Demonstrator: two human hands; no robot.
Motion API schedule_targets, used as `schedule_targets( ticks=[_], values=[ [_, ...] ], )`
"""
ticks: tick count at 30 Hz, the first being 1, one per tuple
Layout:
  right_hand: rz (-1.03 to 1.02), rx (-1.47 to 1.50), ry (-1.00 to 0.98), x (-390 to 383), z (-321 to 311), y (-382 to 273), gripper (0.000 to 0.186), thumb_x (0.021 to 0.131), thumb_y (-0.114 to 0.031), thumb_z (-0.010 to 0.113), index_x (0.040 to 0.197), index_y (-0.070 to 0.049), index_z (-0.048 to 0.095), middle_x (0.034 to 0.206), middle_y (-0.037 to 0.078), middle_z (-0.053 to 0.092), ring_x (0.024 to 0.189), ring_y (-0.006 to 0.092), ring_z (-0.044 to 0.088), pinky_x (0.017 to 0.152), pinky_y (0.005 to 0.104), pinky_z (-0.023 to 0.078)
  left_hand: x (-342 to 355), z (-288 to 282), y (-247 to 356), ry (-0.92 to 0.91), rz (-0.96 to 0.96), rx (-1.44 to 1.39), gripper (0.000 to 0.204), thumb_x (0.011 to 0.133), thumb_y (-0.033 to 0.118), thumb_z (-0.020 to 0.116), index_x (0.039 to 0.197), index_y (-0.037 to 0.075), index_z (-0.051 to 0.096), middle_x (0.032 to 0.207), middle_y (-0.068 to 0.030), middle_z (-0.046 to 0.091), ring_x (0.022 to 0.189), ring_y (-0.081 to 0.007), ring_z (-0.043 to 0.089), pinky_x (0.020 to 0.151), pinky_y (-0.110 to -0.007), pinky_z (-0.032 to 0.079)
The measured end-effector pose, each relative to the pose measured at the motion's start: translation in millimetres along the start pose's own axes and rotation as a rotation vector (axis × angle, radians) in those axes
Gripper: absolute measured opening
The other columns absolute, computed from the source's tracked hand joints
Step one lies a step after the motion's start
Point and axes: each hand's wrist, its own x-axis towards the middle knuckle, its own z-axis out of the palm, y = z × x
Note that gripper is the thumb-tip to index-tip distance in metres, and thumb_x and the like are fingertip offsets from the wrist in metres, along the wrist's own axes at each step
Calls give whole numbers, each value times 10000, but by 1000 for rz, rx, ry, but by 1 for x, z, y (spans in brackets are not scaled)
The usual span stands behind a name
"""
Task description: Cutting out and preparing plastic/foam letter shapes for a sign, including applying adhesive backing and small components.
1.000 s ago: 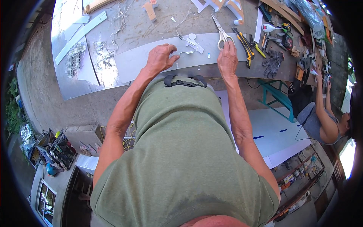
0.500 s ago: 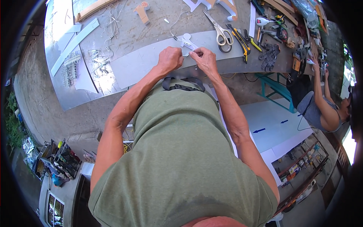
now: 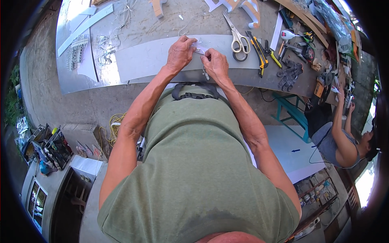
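Note:
Both hands are close together over a long white sheet [image 3: 150, 54] at the table's near edge. My left hand [image 3: 180, 52] is closed on a small white curved piece [image 3: 199, 49], partly hidden behind its fingers. Beside it, my right hand [image 3: 215, 64] pinches a thin strand with small pale blocks; one block [image 3: 206, 75] dangles below the fingers at the table edge. To the right of the hands lie scissors [image 3: 239, 42] with cream handles, yellow-and-black cutters [image 3: 258, 56] and a pair of yellow-handled pliers [image 3: 275, 59].
At left are rows of small modules [image 3: 77, 52], loose wired modules [image 3: 104, 50] and white strips [image 3: 85, 30]. Brown-faced cut shapes [image 3: 158, 8] lie at the far side. A grey glove [image 3: 289, 75] and tools sit at right, near another person [image 3: 336, 139] and a teal stand [image 3: 292, 115].
The white piece, more exposed before, is now mostly covered by my left hand. My right hand has shifted slightly down, and a strand with a block now hangs below it. The view has tilted.

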Motion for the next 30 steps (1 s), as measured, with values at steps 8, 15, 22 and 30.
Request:
schedule_targets(
  ticks=[8,15,22,30],
  values=[
    [-28,231,-388,22,-31,42,217,849,-146,770,1010,-4,742,859,141,747,775,228,707,722,371,540,-3,11,9,82,-23,-137,280,854,10,704,1127,58,743,1035,-129,696,894,-274,694,791,-349,553],
    [-52,319,-459,40,-38,39,248,871,-81,760,1092,27,732,783,54,693,679,106,619,608,270,518,-9,16,4,97,40,-211,314,849,-44,673,1145,49,729,1033,-118,698,920,-256,697,815,-343,556],
    [-23,386,-562,54,-33,35,284,842,-161,773,1082,-10,761,819,100,737,693,130,672,645,306,541,-21,18,1,153,-10,-314,475,828,-100,647,1278,52,651,1057,-113,694,923,-225,694,841,-327,565],
    [-243,109,-340,47,-26,36,276,840,-197,724,1040,-8,745,840,133,750,754,234,719,710,365,559,-21,17,6,167,-10,-304,415,825,-72,643,1233,0,648,1015,-161,690,878,-272,708,807,-340,580]
  ],
)
